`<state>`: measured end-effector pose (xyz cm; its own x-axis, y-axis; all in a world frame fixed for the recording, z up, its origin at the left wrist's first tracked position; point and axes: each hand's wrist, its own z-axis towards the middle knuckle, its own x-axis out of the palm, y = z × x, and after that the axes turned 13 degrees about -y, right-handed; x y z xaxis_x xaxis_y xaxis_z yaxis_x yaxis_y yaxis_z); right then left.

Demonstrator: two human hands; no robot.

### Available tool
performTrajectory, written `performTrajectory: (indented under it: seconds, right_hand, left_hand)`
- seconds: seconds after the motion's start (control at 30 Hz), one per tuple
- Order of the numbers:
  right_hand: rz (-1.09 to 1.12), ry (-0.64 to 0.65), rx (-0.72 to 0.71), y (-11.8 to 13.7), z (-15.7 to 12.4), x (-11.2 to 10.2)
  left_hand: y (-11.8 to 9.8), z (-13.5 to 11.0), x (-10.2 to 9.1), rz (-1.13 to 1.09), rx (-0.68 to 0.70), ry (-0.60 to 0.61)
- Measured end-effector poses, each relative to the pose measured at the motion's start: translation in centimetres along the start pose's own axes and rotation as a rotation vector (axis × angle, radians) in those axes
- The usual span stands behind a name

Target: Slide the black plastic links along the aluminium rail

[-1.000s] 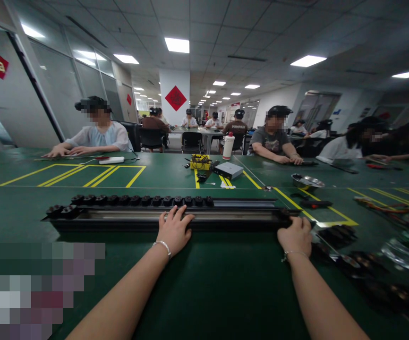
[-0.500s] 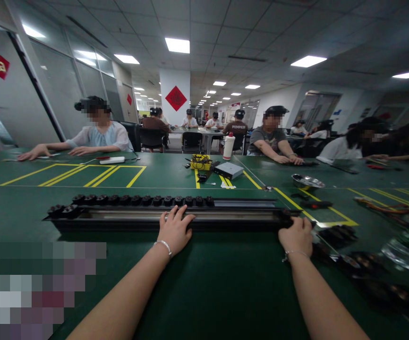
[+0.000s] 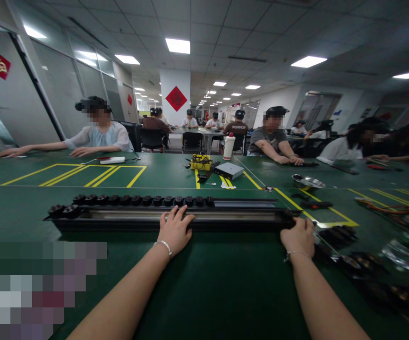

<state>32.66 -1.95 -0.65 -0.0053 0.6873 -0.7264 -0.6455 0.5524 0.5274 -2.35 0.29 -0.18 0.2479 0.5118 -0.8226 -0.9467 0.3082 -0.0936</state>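
Note:
A long black metal channel (image 3: pixel 126 224) lies crosswise before me, its trough facing up. Two black socket-like blocks (image 3: pixel 71 210) sit at its left end. Behind it runs a second rail (image 3: pixel 245 203) carrying a row of similar blocks (image 3: pixel 135 200); its right stretch is bare. My left hand (image 3: pixel 175 230) rests with spread fingers over the channel's middle, fingertips reaching its far edge. At the right end, my right hand (image 3: pixel 298 236) has its fingers closed around another black block (image 3: pixel 285 217), partly hidden by the fingers.
Loose black blocks (image 3: pixel 363 264) lie to the right, near clear plastic packaging (image 3: pixel 406 250) and wires (image 3: pixel 378 204). Farther back are a metal bowl (image 3: pixel 308 181), a grey box (image 3: pixel 228 170), a yellow cable-wrapped item (image 3: pixel 200 162) and a bottle (image 3: pixel 229 146). People sit across the green table (image 3: pixel 225 293).
My right hand has shifted very slightly right at the channel's end. My left hand stays in place. Across the table, a person's arm has stretched farther left.

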Motion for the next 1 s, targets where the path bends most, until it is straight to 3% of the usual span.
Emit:
performTrajectory:
  seconds: [1.0]
  right_hand:
    - [-0.008, 0.021, 0.03, -0.01, 0.18, -0.11]
  left_hand:
    - [0.26, 0.0, 0.34, -0.003, 0.016, -0.016]
